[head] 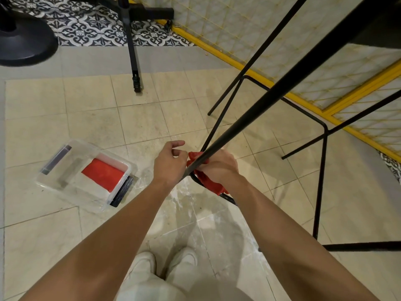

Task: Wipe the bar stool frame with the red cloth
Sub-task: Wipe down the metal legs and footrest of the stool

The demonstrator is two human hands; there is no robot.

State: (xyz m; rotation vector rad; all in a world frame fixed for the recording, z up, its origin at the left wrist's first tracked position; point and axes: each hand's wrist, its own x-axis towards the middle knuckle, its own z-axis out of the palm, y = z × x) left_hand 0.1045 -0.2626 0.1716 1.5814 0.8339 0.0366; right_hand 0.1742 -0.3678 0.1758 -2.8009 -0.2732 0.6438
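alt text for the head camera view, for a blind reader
A person's right hand grips a red cloth around a thin black leg of the bar stool frame, low near the tiled floor. The left hand sits close beside the cloth, fingers curled. A clear plastic tub on the floor to the left holds another folded red cloth.

— Where does the view look from?
— A single wide-angle camera on the person's head faces forward and steeply down at the floor [152, 118].
— How near?
— Close. The left hand [170, 161] and right hand [219, 166] sit mid-frame, with the shoes [165, 263] near the bottom edge.
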